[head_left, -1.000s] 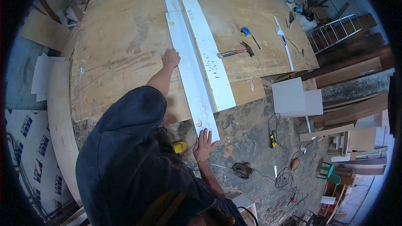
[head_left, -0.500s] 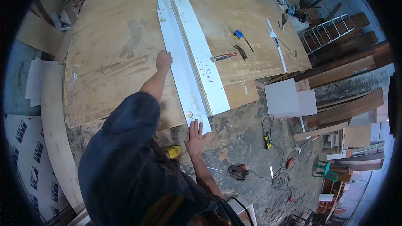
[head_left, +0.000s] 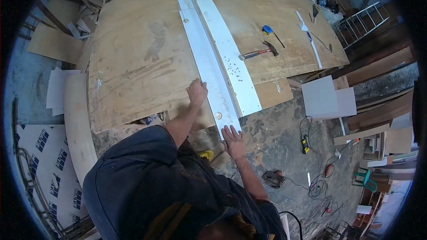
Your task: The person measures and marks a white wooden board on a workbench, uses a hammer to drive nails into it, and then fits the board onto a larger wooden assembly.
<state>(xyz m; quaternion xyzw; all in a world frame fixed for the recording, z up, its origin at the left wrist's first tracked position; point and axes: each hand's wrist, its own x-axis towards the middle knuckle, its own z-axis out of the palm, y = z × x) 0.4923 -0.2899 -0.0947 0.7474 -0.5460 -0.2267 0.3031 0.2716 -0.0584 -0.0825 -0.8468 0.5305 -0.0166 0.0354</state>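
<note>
A long white board [head_left: 207, 69] lies lengthwise on the big wooden worktop, its near end jutting past the edge. My left hand [head_left: 197, 92] is closed on the board's left edge, fingertips hidden from view. At the near end, my right hand [head_left: 233, 142] has its fingers over the top face and its thumb by the left corner, gripping the end. A round hole [head_left: 218, 116] shows just ahead of it, and another hole [head_left: 186, 20] farther up. Alongside runs a second white strip [head_left: 229, 53] with a raised edge between them and many small dark bits on it.
Right of the strip, a claw hammer [head_left: 260, 51] and a blue tape measure [head_left: 267, 30] lie on the wooden worktop [head_left: 133, 40]. A power tool [head_left: 273, 178] and tangled cables [head_left: 318, 189] are on the floor. White panels [head_left: 329, 98] stand beyond the worktop's right side.
My left hand has slid along the board's edge toward the near end. My right hand stays at that end, its thumb now showing by the corner. The whole view has shifted slightly.
</note>
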